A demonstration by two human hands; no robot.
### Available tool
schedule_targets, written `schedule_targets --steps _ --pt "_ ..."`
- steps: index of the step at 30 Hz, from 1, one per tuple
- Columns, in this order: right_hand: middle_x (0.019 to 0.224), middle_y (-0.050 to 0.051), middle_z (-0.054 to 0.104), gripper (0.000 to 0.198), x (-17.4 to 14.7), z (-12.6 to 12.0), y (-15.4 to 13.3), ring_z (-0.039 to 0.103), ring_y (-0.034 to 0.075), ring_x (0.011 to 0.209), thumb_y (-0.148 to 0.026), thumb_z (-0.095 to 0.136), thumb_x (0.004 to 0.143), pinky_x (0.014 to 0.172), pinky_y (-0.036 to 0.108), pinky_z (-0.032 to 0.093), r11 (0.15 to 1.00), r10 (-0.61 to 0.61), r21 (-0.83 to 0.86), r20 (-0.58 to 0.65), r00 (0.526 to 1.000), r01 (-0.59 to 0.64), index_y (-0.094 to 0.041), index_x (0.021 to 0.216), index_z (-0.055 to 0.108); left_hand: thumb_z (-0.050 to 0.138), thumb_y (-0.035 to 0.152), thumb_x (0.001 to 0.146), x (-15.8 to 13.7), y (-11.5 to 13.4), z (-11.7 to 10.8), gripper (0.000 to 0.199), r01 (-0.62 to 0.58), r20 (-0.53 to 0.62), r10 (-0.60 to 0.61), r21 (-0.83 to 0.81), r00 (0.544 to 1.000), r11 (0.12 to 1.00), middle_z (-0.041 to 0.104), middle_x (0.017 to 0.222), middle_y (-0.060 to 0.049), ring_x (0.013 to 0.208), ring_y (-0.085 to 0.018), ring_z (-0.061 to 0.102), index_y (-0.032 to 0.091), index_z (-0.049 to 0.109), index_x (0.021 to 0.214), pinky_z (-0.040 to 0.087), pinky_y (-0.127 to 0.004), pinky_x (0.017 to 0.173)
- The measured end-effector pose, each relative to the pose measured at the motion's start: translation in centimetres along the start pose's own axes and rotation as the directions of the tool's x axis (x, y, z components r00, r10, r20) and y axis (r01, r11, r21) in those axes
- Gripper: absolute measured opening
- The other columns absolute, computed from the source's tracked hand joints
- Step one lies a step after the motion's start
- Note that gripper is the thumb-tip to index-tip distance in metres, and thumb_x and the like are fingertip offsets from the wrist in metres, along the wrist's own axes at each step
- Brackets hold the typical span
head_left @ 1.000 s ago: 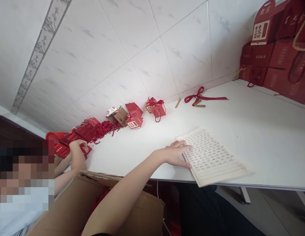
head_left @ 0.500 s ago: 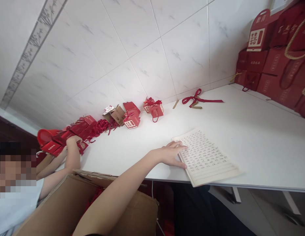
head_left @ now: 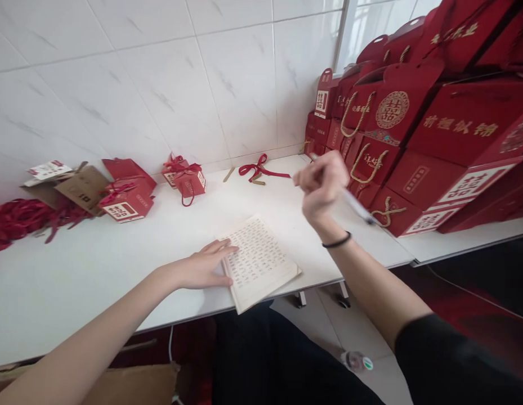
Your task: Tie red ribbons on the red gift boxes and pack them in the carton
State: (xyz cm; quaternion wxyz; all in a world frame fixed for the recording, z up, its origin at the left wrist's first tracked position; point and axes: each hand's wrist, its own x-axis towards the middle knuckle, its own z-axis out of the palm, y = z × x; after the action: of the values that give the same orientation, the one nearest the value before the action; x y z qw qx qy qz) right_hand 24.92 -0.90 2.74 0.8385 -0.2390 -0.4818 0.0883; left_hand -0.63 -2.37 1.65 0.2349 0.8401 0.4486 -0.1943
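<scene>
An open notebook (head_left: 265,253) covered in rows of handwriting lies tilted at the table's front edge, blank lines toward its lower end. My left hand (head_left: 208,264) rests flat on its left edge, fingers and thumb spread. Raised over the table to the right of the notebook, my right hand (head_left: 322,183) is closed around a pen (head_left: 356,207). The pen's dark end points down to the right, and motion blurs hand and pen a little. A black band (head_left: 337,241) circles my right wrist.
Stacked red gift boxes (head_left: 417,174) with rope handles fill the right side. Along the wall are a red ribbon bow (head_left: 255,167), small red boxes (head_left: 191,180), a brown carton (head_left: 81,188) and a ribbon pile (head_left: 20,219). A cardboard box (head_left: 134,382) stands below the front edge.
The view has swung right, and the person at the left is out of it. My right hand with the pen has come into view. My left hand still rests on the notebook.
</scene>
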Motion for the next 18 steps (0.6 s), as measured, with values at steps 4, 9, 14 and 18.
schedule_targets --steps 4,9,14,18 --pt "0.051 -0.006 0.029 0.034 -2.0 -0.4 6.9 0.030 0.010 0.042 -0.043 0.030 0.091 0.044 0.023 0.034 0.910 0.343 -0.278 0.092 0.935 -0.307 -0.023 0.064 0.030 0.057 0.054 0.073 0.3 -0.1 0.2 0.083 0.047 -0.011 -0.048 -0.081 0.999 0.996 0.004 0.154 -0.002 0.141 -0.025 -0.001 0.027 0.023 0.144 0.009 -0.041 0.113" --pt "0.051 -0.005 0.033 0.030 -4.6 -2.0 9.8 0.036 0.012 0.046 -0.041 0.035 0.088 0.044 0.023 0.030 0.819 0.506 -0.387 0.142 0.851 -0.423 -0.022 0.064 0.036 0.057 0.050 0.073 -0.3 -0.7 -0.4 0.072 -0.029 -0.152 -0.007 -0.232 0.988 0.972 0.034 0.145 -0.002 0.134 -0.024 0.030 0.025 0.037 0.138 0.022 -0.033 0.111" --pt "0.050 -0.005 0.034 0.031 -5.6 -1.7 9.9 0.035 0.013 0.046 -0.041 0.036 0.087 0.045 0.024 0.027 0.809 0.550 -0.381 0.222 0.805 -0.447 -0.022 0.063 0.038 0.055 0.039 0.075 0.6 -3.7 -2.8 0.057 0.149 -0.380 -0.186 -0.127 0.906 0.981 0.049 0.134 -0.006 0.117 -0.028 0.049 0.024 0.047 0.129 0.037 -0.037 0.099" --pt "0.047 -0.005 0.033 0.035 -5.7 -1.1 9.7 0.031 0.012 0.043 -0.046 0.036 0.087 0.045 0.024 0.025 0.816 0.553 -0.381 0.293 0.780 -0.435 -0.021 0.062 0.039 0.056 0.030 0.074 3.6 -7.8 -6.6 0.060 0.383 -0.559 -0.370 -0.100 0.742 0.918 0.043 0.137 -0.012 0.122 -0.031 0.045 0.017 0.041 0.131 0.035 -0.039 0.099"
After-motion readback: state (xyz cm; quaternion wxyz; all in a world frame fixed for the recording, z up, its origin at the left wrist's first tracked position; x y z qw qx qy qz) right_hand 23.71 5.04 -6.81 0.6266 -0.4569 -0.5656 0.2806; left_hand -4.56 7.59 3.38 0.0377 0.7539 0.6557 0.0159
